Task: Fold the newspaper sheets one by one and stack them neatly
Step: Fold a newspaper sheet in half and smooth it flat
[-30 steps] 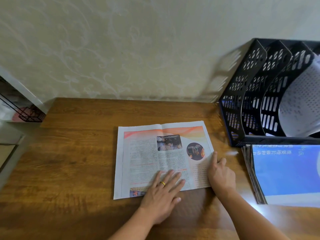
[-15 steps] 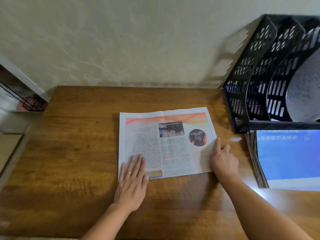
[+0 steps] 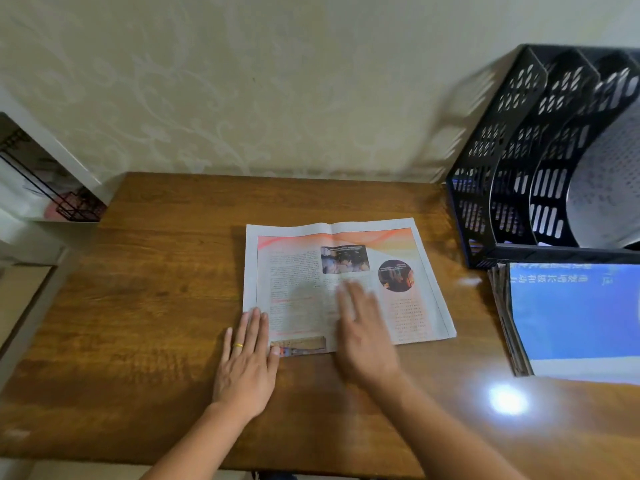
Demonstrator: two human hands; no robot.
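At bench (image 3: 145, 306) centre, the folded newspaper (image 3: 298, 292) lies flat. Your left hand (image 3: 247, 358) presses its 7 o'clock corner, fingers straight; your right hand (image 3: 363, 334), blurred, sweeps flat, gripping nothing. Uneven sweeping may skew or wrinkle the fold.

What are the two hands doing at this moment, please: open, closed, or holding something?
Left hand: open, fingers straight, pressing the near left corner of the folded newspaper.
Right hand: open, fingers spread over the newspaper's near edge; blurred, contact unclear.
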